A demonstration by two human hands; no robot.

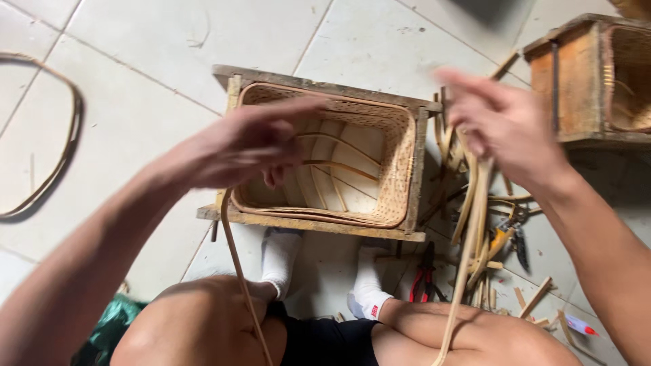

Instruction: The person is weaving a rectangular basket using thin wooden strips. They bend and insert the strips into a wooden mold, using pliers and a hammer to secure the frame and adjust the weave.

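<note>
Bare knees and white socks (281, 257) occupy the lower foreground above the tiled floor (135, 102). A long cane strip (237, 264) hangs from the left hand (244, 146), fingers curled around its upper end. The right hand (505, 125) pinches a second strip (468, 237), blurred. Between the hands, a woven basket (400, 156) sits inside a wooden frame (319, 227) on the floor. Red-handled pliers (424, 274) lie beside the right foot; a cane hoop (64, 149) lies far left.
</note>
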